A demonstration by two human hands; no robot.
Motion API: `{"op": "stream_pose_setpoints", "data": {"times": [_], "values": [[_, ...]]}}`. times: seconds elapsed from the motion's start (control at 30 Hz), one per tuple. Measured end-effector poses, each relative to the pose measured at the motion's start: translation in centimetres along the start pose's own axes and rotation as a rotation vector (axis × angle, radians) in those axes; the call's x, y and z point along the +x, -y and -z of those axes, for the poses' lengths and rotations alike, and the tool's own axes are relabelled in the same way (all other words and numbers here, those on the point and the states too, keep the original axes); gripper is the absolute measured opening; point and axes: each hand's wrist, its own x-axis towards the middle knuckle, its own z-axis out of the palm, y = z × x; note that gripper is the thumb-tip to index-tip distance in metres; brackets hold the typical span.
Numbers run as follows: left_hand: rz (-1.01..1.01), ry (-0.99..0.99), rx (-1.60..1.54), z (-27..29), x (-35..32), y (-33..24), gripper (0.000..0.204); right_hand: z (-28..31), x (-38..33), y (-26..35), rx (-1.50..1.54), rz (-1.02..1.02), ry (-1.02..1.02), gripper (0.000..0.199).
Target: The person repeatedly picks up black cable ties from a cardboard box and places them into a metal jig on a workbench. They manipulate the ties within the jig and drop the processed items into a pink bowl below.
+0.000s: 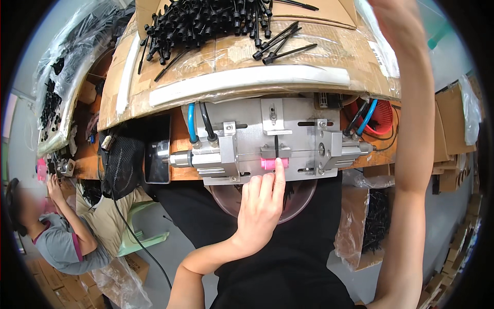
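Note:
My left hand reaches up to the metal fixture in the middle. Its index finger is stretched out, with the tip on a bright pink block at the fixture's front. The other fingers bend loosely and hold nothing I can see. A thin black rod stands in line with that fingertip, between the pink block and a metal bracket. My right hand is raised at the top right, blurred and partly cut off, so its fingers cannot be read.
Black plastic rod-like parts are heaped on the cardboard beyond the fixture. Air cylinders with blue and black hoses flank it. A phone lies left, a red basket right, a clear bowl below. Another person works at far left.

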Motion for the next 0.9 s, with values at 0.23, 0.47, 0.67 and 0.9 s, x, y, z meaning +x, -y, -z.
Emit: {"op": "stream_pose_setpoints", "data": {"times": [0.23, 0.47, 0.67, 0.9], "values": [[0.056, 0.118, -0.167, 1.5, 0.4, 0.2, 0.066, 0.4, -13.9, 2.7, 0.116, -0.123, -0.082, 0.020], [-0.060, -0.374, -0.237, 6.3, 14.8, 8.3, 0.019, -6.3, -27.3, 3.7, -0.190, -0.118, 0.207, 0.064], [-0.046, -0.048, -0.432, 5.1, 20.1, 10.3, 0.015, -7.8, -28.0, 3.0, -0.193, -0.163, 0.275, 0.064], [-0.043, -0.293, -0.331, 7.4, 16.6, 10.7, 0.018, -4.5, -22.9, 3.9, -0.278, -0.041, 0.404, 0.055]]}}
